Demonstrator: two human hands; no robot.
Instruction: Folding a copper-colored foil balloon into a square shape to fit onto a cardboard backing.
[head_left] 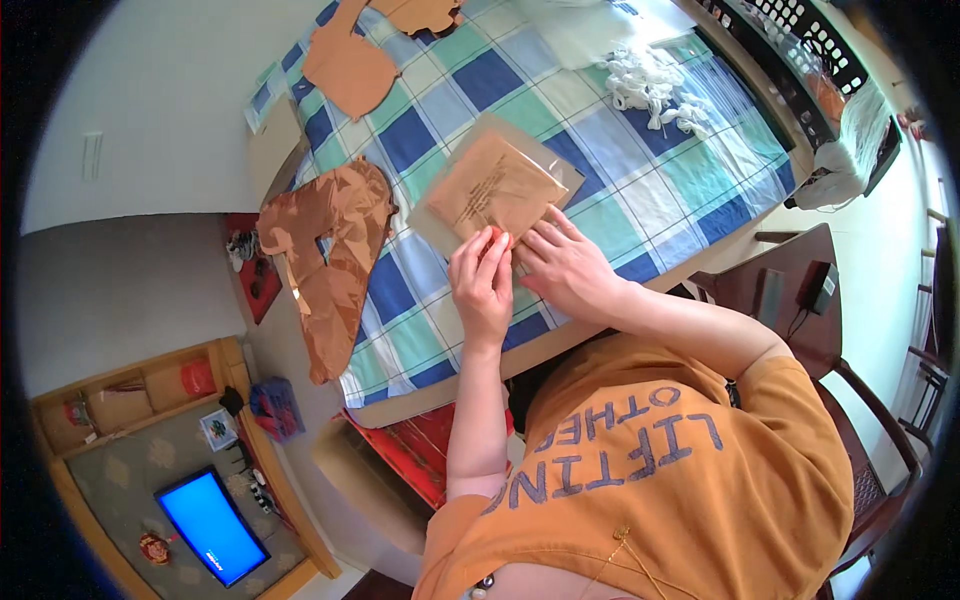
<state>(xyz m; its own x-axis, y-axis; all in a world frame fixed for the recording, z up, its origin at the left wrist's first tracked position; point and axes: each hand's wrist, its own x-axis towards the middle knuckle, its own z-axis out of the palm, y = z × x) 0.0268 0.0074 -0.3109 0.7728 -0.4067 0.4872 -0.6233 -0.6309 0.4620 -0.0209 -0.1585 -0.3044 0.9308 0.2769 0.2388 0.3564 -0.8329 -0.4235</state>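
A flat, clear plastic packet [490,180] with folded tan-brown foil inside and dark print lies at the middle of the bed. My left hand [482,285] is at its near edge, fingertips pinched together on a small red-orange thing [500,237] too small to name. My right hand [572,262] grips the packet's near right edge, fingers bent over it and the thumb mostly hidden. To the left lies a copper-brown foil balloon [345,240], flat and creased, with a small hole in its middle.
Blue, green and white checked cloth [485,80] covers the bed. More brown foil pieces [350,70] lie at the far left, a white string bundle [650,85] at the far right. Beyond it stands a black basket [800,60]. A dark wooden chair [790,270] stands at right, a lit screen [212,525] lower left.
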